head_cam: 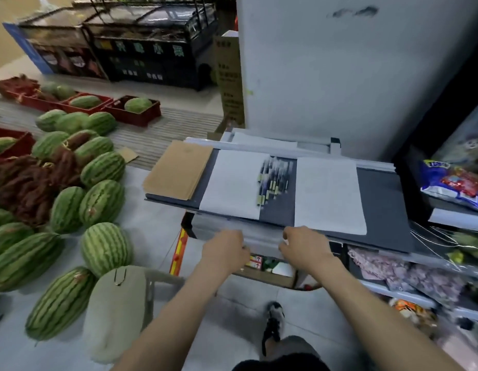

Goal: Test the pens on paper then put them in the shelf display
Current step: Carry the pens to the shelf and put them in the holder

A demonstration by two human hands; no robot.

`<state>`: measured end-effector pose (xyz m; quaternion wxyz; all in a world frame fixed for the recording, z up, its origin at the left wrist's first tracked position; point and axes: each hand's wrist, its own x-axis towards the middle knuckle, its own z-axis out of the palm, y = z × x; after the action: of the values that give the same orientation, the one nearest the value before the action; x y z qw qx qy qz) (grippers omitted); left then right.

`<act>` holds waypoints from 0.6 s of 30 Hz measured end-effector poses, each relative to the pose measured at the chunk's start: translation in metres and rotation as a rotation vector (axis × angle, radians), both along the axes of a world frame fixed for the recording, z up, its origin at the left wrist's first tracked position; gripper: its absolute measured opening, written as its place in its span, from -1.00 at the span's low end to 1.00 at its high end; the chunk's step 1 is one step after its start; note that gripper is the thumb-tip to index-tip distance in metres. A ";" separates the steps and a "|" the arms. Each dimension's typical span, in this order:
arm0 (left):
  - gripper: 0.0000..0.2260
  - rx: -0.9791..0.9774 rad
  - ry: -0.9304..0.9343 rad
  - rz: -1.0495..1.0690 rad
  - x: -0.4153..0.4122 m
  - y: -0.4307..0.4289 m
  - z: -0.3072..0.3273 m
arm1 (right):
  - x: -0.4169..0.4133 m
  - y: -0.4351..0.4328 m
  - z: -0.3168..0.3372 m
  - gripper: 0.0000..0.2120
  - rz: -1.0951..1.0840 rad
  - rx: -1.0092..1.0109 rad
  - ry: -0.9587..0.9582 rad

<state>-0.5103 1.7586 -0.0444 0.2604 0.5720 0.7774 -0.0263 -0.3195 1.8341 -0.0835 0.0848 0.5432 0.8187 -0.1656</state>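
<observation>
Shop floor of pale tile spreads out to the left of the hands, heaped with striped watermelons [102, 202] and one pale green melon [117, 311]. Red crates [136, 116] hold more fruit farther off. Dark chest freezers [152, 49] stand along the far side, and a white pillar [339, 70] rises straight ahead.

In front of the person is a dark grey table [380, 199]. Both hands are at its near rim, close together but apart. The left hand [224, 247] has its knuckles turned to the rim and its fingers curled under. The right hand [305, 245] has its fingers curled too, with the thumb raised just beside the near corner of a sheet of paper. The picture is blurred here, so I cannot tell whether either hand grips the rim or only rests against it.

The pens [274, 180] lie in a loose bundle beyond the gap between the hands, well up the table. They lie partly on the right edge of the left paper sheet [232, 183] and partly on bare table. That sheet lies beyond the left hand. The right paper sheet [329, 194] lies beyond the right hand, its near edge close to the thumb. A stack of brown card sheets [179, 168] lies at the far left of the table, well apart from both hands.

To the right of the right hand, a blue snack bag [455, 183] lies on a shelf, with packaged goods [409, 277] lower down. Below the hands, an open cardboard box [267, 266] sits under the table, and a shoe [272, 325] shows on the tile.
</observation>
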 end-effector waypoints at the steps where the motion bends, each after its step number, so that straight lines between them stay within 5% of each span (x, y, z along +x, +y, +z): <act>1: -0.71 -0.008 -0.002 -0.003 -0.002 0.019 -0.002 | -0.003 0.017 -0.002 -0.71 -0.005 -0.011 -0.002; 18: -0.61 0.029 -0.148 0.102 -0.019 0.232 -0.052 | -0.055 0.202 -0.007 -0.61 -0.428 -0.176 0.145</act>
<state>-0.5290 1.9904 -0.0967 0.3097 0.5356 0.7846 0.0403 -0.3746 2.0358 -0.0909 0.0357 0.6817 0.6712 -0.2890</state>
